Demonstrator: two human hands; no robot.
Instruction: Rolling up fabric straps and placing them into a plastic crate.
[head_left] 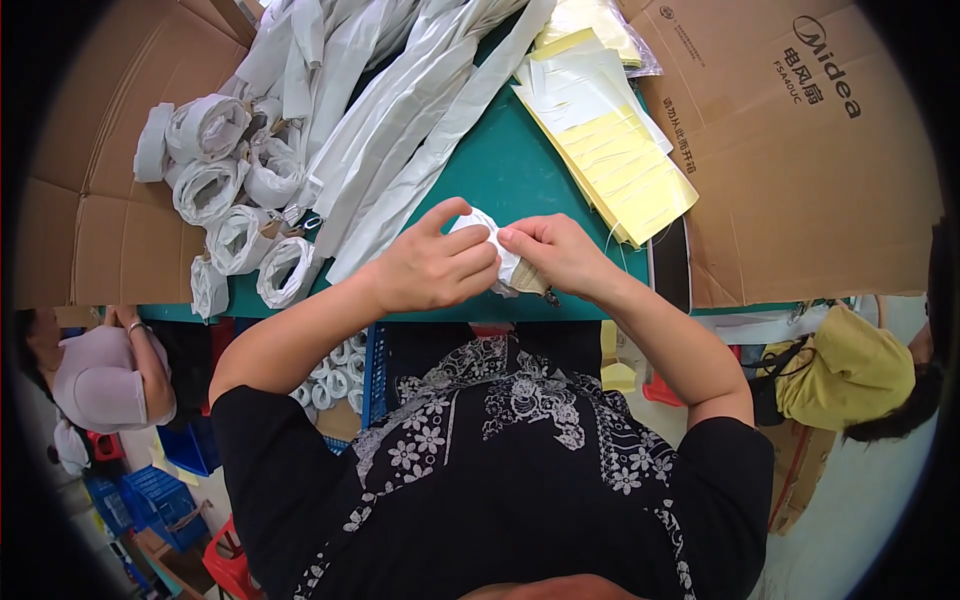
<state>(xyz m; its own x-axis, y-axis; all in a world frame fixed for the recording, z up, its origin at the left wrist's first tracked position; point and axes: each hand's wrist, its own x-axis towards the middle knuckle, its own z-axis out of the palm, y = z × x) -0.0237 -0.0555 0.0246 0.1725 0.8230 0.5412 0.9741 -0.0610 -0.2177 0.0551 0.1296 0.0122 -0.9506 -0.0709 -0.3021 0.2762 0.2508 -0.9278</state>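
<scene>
White bundle [508, 268] between both hands, touching each. Right hand [565, 252] nearer tan end [527, 280], thumb and finger pinching bundle's edge. Left hand [437, 264] curled against opposite side; cannot tell whether pinching. Long axis seems slanted, tan end bodyward below right fingertips.

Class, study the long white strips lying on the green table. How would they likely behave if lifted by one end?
The long white strips would probably sag rather than stay stiff, since their surfaces look creased and softly folded. They seem fairly light, as the covering appears thin. Lifting one might drag its neighbours, because several lie bunched together.
</scene>
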